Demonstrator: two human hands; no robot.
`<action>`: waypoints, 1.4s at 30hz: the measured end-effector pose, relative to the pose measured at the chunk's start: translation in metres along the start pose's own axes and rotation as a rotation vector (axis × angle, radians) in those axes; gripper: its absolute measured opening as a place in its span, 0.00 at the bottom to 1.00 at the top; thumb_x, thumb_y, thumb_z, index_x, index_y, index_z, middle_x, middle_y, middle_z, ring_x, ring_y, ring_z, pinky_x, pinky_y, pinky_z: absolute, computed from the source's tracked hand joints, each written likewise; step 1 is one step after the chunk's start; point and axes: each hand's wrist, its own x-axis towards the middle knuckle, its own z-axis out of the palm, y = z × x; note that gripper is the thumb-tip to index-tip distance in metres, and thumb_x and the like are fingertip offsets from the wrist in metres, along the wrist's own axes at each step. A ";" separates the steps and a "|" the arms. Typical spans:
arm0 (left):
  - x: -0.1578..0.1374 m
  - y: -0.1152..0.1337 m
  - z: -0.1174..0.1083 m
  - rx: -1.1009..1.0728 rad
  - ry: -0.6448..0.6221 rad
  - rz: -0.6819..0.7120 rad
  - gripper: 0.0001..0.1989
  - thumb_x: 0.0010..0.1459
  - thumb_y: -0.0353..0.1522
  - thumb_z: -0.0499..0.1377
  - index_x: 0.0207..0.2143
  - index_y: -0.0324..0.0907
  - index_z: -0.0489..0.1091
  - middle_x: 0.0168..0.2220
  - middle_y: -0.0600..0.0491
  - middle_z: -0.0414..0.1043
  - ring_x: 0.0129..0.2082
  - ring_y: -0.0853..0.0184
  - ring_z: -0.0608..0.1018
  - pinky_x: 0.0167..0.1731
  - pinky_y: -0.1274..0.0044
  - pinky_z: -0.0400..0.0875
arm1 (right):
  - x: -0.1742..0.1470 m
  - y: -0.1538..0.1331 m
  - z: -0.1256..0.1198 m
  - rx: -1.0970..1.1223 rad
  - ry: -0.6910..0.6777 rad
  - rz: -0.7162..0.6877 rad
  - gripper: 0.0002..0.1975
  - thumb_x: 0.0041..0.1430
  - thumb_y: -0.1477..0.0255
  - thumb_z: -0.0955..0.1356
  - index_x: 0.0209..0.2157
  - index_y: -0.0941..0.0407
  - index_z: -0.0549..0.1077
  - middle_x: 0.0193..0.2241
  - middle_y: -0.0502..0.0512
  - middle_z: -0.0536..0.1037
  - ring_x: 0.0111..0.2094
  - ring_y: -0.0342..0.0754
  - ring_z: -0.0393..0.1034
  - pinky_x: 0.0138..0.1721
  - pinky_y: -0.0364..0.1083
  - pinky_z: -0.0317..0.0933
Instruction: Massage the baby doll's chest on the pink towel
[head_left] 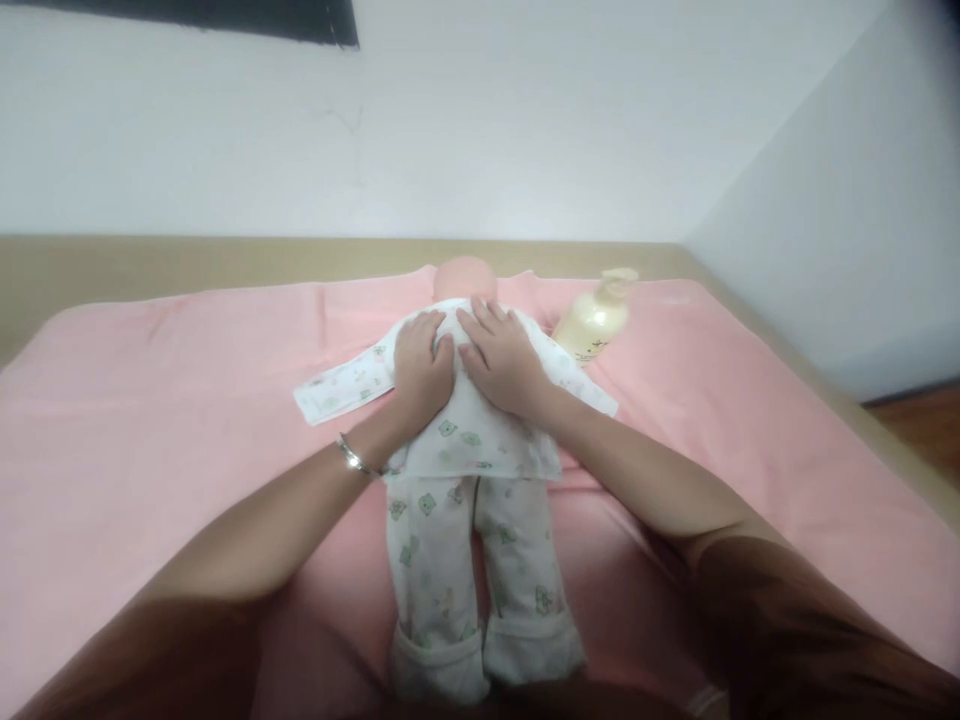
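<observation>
A baby doll (465, 278) lies in the middle, its bald head pointing away from me and its face not visible. It wears a white printed top (469, 450) and matching trousers (435, 570) with folded cuffs. My left hand (424, 365) rests flat on the left side of the doll's upper back, fingers stretched out. Beside it, my right hand (502, 355) lies flat on the right side, fingers slightly spread. Both palms press on the top, and neither hand grips anything. The doll's sleeves stick out to both sides.
A pink blanket (187, 430) lies under the doll, over a tan surface (97, 268). To the right of the doll's shoulder, a cream pump bottle (592, 322) leans at a tilt. White walls (525, 120) stand behind and to the right, with a dark panel (225, 15) at upper left.
</observation>
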 end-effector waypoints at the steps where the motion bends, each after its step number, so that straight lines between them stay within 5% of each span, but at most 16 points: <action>1: 0.000 0.001 0.000 0.002 0.005 -0.005 0.21 0.63 0.34 0.48 0.54 0.40 0.71 0.59 0.44 0.72 0.61 0.56 0.71 0.66 0.60 0.63 | -0.004 -0.006 0.001 -0.010 0.022 0.009 0.28 0.70 0.68 0.55 0.66 0.63 0.62 0.70 0.66 0.56 0.72 0.64 0.46 0.70 0.67 0.44; 8: 0.000 0.002 0.002 0.000 0.036 -0.027 0.20 0.63 0.32 0.47 0.52 0.37 0.72 0.56 0.43 0.74 0.58 0.57 0.73 0.64 0.61 0.65 | -0.020 -0.029 0.002 0.010 -0.008 -0.048 0.28 0.69 0.71 0.54 0.65 0.67 0.63 0.69 0.68 0.58 0.73 0.61 0.45 0.73 0.64 0.41; 16: -0.002 0.007 0.001 0.006 0.017 -0.032 0.20 0.64 0.31 0.48 0.54 0.35 0.71 0.59 0.42 0.72 0.62 0.57 0.71 0.68 0.61 0.61 | 0.001 -0.009 0.008 0.098 0.002 0.165 0.34 0.67 0.64 0.55 0.67 0.73 0.54 0.70 0.74 0.52 0.73 0.65 0.39 0.72 0.65 0.40; 24: -0.015 0.018 0.003 0.037 -0.039 0.042 0.24 0.63 0.29 0.46 0.60 0.34 0.67 0.67 0.43 0.63 0.70 0.56 0.61 0.72 0.58 0.52 | 0.016 0.003 -0.007 -0.025 -0.021 0.217 0.23 0.67 0.66 0.57 0.55 0.67 0.67 0.57 0.73 0.72 0.62 0.66 0.62 0.61 0.65 0.59; 34: 0.013 0.013 -0.013 0.292 -0.207 0.106 0.24 0.67 0.34 0.43 0.56 0.30 0.68 0.56 0.38 0.73 0.57 0.52 0.73 0.62 0.59 0.66 | -0.014 -0.023 -0.014 -0.294 0.014 0.024 0.24 0.71 0.69 0.55 0.57 0.71 0.69 0.53 0.74 0.75 0.56 0.64 0.68 0.60 0.58 0.60; 37: -0.002 0.026 -0.014 0.383 -0.212 0.130 0.27 0.68 0.32 0.42 0.60 0.24 0.64 0.62 0.33 0.66 0.65 0.49 0.67 0.67 0.58 0.60 | -0.002 -0.012 -0.019 -0.182 -0.060 0.114 0.24 0.71 0.69 0.55 0.56 0.68 0.70 0.57 0.70 0.74 0.59 0.62 0.67 0.62 0.57 0.60; 42: -0.010 0.044 -0.027 0.428 -0.319 0.120 0.26 0.69 0.33 0.42 0.64 0.29 0.60 0.67 0.36 0.60 0.70 0.51 0.61 0.69 0.57 0.56 | 0.013 0.008 -0.019 -0.063 -0.102 0.194 0.26 0.71 0.67 0.55 0.63 0.68 0.64 0.65 0.69 0.66 0.66 0.61 0.60 0.65 0.58 0.58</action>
